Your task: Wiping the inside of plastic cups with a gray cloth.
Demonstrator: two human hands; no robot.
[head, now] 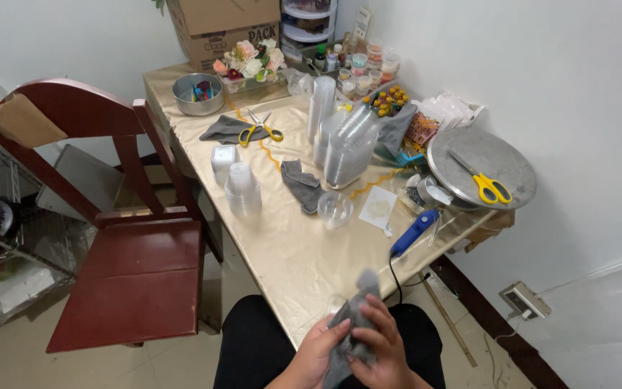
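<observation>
Fingers of left hand [316, 354] and right hand [383, 344] curl closed around a grey cloth [350, 328].

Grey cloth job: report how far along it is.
Both hands, left hand and right hand, rub a grey cloth around a clear cup. One clear cup sits apart on the table. Tall stacks of cups wait untouched.

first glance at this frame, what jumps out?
Both hands, left hand and right hand, at the bottom edge, wrapped around a grey cloth. Behind them, the gold-covered table is crowded: stacks of clear plastic cups in the middle, yellow scissors on a round metal tray at right. A red wooden chair stands left.
</observation>
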